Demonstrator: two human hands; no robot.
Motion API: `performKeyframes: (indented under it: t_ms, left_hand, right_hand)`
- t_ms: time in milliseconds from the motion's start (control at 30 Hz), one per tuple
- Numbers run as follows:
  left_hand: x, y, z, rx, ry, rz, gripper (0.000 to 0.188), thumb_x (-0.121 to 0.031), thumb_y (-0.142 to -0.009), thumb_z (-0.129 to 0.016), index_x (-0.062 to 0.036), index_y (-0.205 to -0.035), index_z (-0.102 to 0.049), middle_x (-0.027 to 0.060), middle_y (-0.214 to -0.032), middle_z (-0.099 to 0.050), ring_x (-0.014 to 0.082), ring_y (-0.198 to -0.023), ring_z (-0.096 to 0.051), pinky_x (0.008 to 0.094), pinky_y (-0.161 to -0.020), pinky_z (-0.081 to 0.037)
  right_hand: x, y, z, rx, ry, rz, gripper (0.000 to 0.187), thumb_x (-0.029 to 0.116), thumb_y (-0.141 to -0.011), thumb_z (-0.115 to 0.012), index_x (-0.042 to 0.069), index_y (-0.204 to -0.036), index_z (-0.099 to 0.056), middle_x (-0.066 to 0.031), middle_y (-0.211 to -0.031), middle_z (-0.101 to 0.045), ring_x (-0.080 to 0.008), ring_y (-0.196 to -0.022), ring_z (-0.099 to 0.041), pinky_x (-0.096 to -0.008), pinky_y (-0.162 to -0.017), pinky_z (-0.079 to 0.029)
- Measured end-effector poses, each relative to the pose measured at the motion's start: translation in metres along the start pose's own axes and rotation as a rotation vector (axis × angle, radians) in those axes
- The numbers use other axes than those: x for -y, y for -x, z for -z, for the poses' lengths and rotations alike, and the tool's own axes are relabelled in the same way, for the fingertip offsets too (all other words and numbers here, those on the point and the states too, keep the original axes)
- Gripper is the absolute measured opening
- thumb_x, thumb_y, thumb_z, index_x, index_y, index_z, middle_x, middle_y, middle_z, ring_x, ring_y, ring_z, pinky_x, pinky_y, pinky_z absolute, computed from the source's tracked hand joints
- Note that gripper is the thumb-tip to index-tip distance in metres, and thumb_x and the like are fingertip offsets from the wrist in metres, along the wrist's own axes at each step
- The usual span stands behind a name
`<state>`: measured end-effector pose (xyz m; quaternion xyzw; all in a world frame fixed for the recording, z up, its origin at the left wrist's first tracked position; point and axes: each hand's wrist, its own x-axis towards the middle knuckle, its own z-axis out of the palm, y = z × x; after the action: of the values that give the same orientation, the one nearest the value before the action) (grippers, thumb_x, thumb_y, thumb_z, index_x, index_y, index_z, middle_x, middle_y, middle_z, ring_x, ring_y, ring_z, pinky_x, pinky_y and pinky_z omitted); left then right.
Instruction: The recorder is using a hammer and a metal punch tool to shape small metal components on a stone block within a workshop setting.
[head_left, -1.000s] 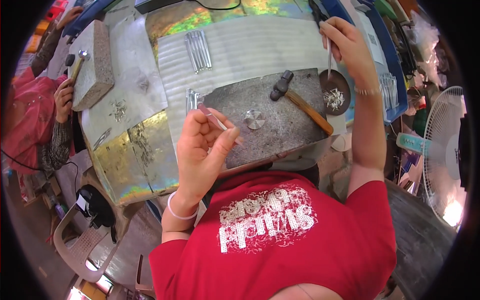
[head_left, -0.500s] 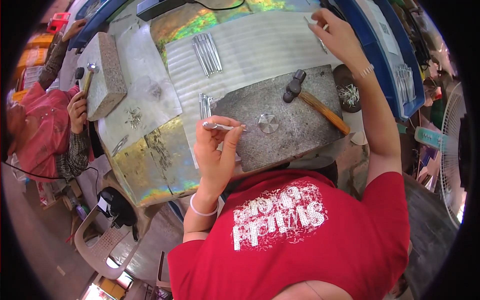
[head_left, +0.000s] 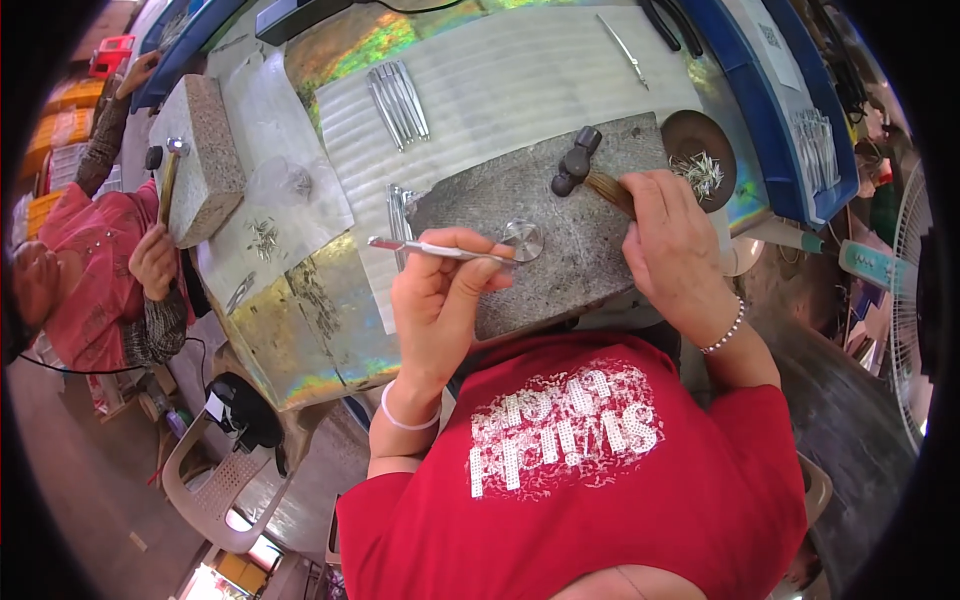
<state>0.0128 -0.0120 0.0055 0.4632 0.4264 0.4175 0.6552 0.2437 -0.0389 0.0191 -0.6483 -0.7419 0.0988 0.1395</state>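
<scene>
Between the thumb and fingers of my left hand (head_left: 440,305) is a slim silver metal rod (head_left: 425,248), held nearly level. Its right end reaches over the stone block (head_left: 455,205), close to a small round metal disc (head_left: 523,241) lying there. My right hand (head_left: 680,240) is closed around the wooden handle of a hammer (head_left: 576,165). The hammer's dark head rests on the block, and most of its handle is hidden under my fingers. A thin pointed silver piece (head_left: 624,52) lies on the white foam sheet (head_left: 500,80) beyond.
Bundles of silver rods (head_left: 398,105) lie on the foam. A dark round dish (head_left: 715,140) holds small metal pins (head_left: 700,175). Black-handled pliers (head_left: 672,25) and a blue tray (head_left: 800,190) stand at the right, near a fan (head_left: 910,300). Leftward, a co-worker (head_left: 100,260) sits by another stone block (head_left: 200,160).
My right hand has come back from the far right of the foam sheet, leaving the pointed silver piece there, and has grasped the hammer handle. The rod in my left hand has turned.
</scene>
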Motion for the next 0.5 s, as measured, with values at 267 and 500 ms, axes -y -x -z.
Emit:
performKeyframes:
  t_ms: [267, 500]
  left_hand:
    - [0.015, -0.006, -0.006, 0.001, -0.223, -0.095, 0.011, 0.002, -0.089, -0.053, 0.0021, -0.1, -0.051, 0.0118, -0.09, -0.064, 0.0128, -0.074, -0.062, 0.0228, -0.067, -0.052]
    - [0.015, -0.007, -0.008, -0.002, -0.282, -0.114, 0.011, -0.001, -0.09, -0.052, 0.0013, -0.1, -0.049, 0.0128, -0.091, -0.064, 0.0133, -0.072, -0.062, 0.0231, -0.068, -0.051]
  right_hand:
    - [-0.005, 0.01, -0.004, 0.038, -0.42, -0.11, 0.036, -0.001, -0.077, -0.055, 0.002, -0.111, -0.045, -0.0176, -0.096, -0.052, -0.035, -0.083, -0.057, -0.0401, -0.068, -0.047]
    - [0.0, 0.02, -0.001, 0.104, -0.885, -0.232, 0.03, 0.002, -0.083, -0.053, 0.002, -0.112, -0.045, -0.0173, -0.086, -0.059, -0.0306, -0.076, -0.06, -0.0336, -0.068, -0.046]
